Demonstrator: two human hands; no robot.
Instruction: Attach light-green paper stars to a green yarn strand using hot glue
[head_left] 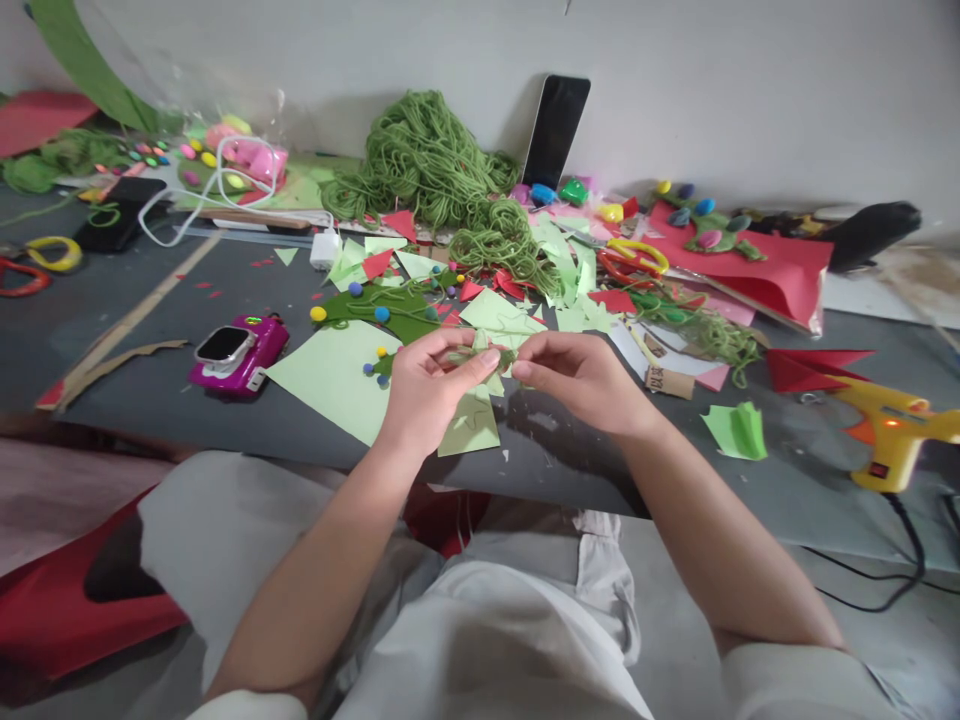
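Note:
Above the front of the table, my left hand (431, 380) pinches a small light green paper cutout (495, 382) with green yarn (507, 357) on it. My right hand (574, 375) is closed at the cutout's right side, thumb and forefinger pinched at the yarn; its fingertips partly hide what they grip. Under the hands lie light green paper sheets (337, 385), some with drawn star outlines. Just behind is a dark green felt piece (409, 312) dotted with small coloured pompoms.
A heap of green yarn (431, 160) and a leaning phone (556, 130) stand by the wall. A yellow glue gun (896, 430), its light lit, lies right, its cord hanging off the edge. Scissors (637, 257), red paper (750, 260) and a purple device with a watch (236, 355) surround the scraps.

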